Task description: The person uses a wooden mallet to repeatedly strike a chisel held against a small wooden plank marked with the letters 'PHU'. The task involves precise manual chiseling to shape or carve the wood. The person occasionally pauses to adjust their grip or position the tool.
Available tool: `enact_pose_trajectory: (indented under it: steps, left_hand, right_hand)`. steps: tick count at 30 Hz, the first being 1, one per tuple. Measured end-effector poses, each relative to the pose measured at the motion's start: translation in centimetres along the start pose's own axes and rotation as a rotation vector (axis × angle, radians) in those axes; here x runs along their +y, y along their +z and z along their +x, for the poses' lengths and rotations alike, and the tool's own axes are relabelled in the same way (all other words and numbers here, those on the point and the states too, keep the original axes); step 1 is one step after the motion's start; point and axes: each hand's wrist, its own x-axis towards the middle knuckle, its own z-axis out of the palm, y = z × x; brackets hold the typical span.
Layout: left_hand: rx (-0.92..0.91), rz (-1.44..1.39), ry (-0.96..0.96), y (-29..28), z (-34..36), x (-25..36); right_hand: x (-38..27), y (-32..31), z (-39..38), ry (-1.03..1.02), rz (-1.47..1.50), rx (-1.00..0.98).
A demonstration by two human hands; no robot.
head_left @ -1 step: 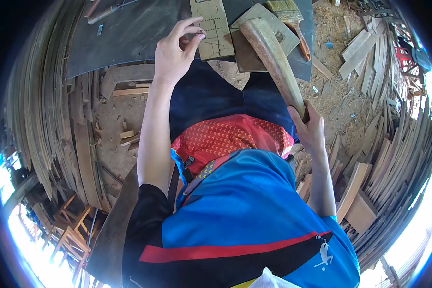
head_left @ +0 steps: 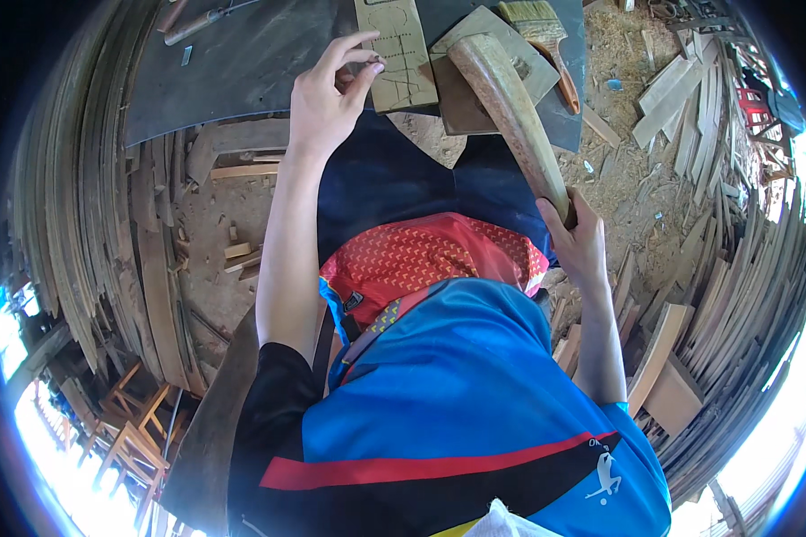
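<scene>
Daylight floods in from both lower sides, burning to white glare behind the stacked boards [head_left: 734,313], while the dark tabletop [head_left: 242,80] sits in soft, even shade. Lines on the marked board [head_left: 410,79] at the tabletop's near edge look fairly crisp. Toward the black rim, the fisheye bends those stacks into arcs, softens detail and adds bluish fringes.

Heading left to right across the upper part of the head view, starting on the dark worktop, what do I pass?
Wood-handled tool → left hand → marked board → curved wooden club → loose planks on the floor.
</scene>
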Motion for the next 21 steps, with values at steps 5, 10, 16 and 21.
enact_pose_trajectory:
  steps: [5,10,16,21]
  left_hand:
    - [-0.022,0.026,0.006,0.2,-0.2,-0.5]
    - [0.028,0.023,0.004,0.6,-0.6,-0.7]
    - [0.077,0.074,0.108,0.6,-0.6,-1.1]
    - [0.084,0.077,0.100,1.0,-1.0,-0.9]
  right_hand:
    - [0.1,0.0,-0.1,-0.012,-0.001,0.001]
    - [-1.3,-0.8,-0.4,-0.055,-0.057,-0.003]
    - [-4.3,-1.3,-1.4,-0.364,0.000,0.125]
    - [-5.9,-0.7,-0.9,-0.409,-0.077,0.035]
